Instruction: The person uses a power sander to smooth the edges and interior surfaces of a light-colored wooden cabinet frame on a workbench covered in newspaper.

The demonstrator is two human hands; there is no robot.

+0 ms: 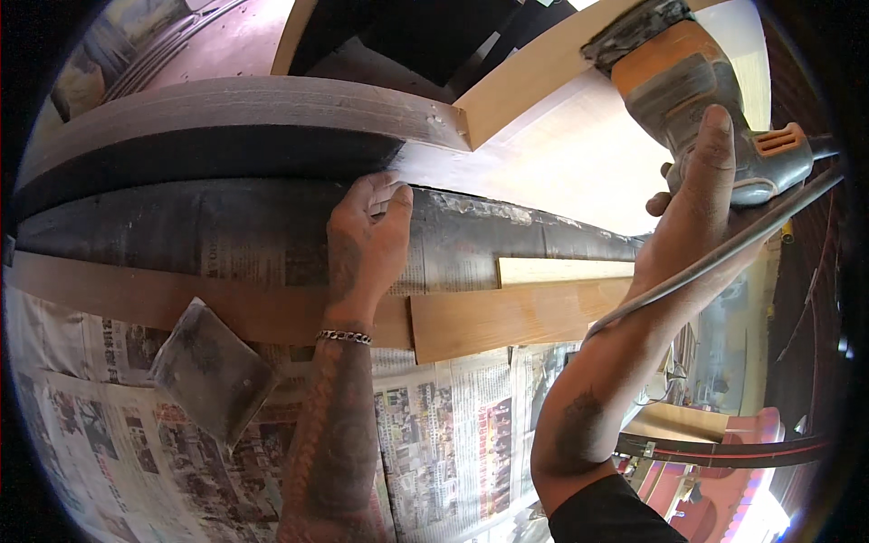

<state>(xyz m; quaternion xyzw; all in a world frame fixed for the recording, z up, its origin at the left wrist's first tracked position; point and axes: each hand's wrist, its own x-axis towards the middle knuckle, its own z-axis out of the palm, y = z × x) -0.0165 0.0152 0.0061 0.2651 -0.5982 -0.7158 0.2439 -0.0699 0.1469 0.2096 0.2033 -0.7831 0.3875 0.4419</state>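
My right hand (pixel 701 172) is wrapped round the body of an orange and black electric sander (pixel 681 86). The sander is raised at the upper right, its dusty dark pad beside a pale wooden strip (pixel 534 65). A grey cable (pixel 715 258) runs from it down along my right forearm. My left hand (pixel 373 217) is closed, its dusty fingertips curled at the lower edge of the long grey-white board (pixel 226 104). Whether those fingers hold anything is hidden. Below the board's edge lies a black band (pixel 208 158).
Newspaper (pixel 453 434) covers the surface below. On it lie two loose wooden planks (pixel 516 317) and a dark, dusty square sheet (pixel 217 371). Beyond the board are dark openings (pixel 398 45) framed by wood. Shelves with pink trim (pixel 742 434) stand at the lower right.
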